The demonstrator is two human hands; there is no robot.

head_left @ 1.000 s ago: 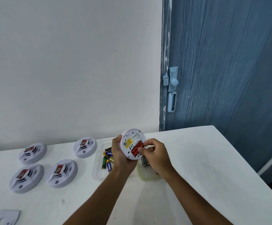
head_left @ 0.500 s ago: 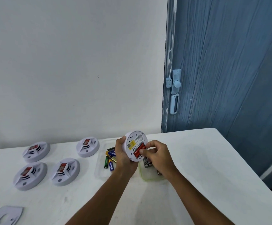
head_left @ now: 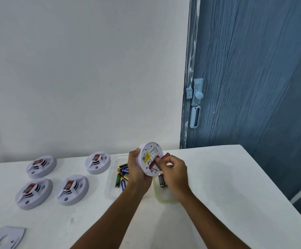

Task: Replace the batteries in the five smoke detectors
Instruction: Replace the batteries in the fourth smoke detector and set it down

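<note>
My left hand [head_left: 137, 174] grips a round white smoke detector [head_left: 148, 158], tilted with its back and open battery bay facing me. My right hand [head_left: 174, 172] pinches a red battery [head_left: 165, 156] whose upper end sticks out of the bay past the detector's rim. Another red battery [head_left: 151, 165] lies in the bay. Several other white detectors rest face up on the white table [head_left: 227, 186] to the left, among them one [head_left: 97, 162] at the back and one [head_left: 72, 189] nearer me.
A clear tray [head_left: 112, 184] under my left hand holds several blue, green and yellow batteries [head_left: 121, 177]. A yellowish tray [head_left: 164, 196] under my right hand holds dark batteries [head_left: 161, 180]. A detached white mounting plate [head_left: 4, 238] lies front left. A blue door [head_left: 253, 78] stands behind.
One red battery has come up out of the bay, its top end now raised past the rim in my right fingers. The detector stays in my left hand.
</note>
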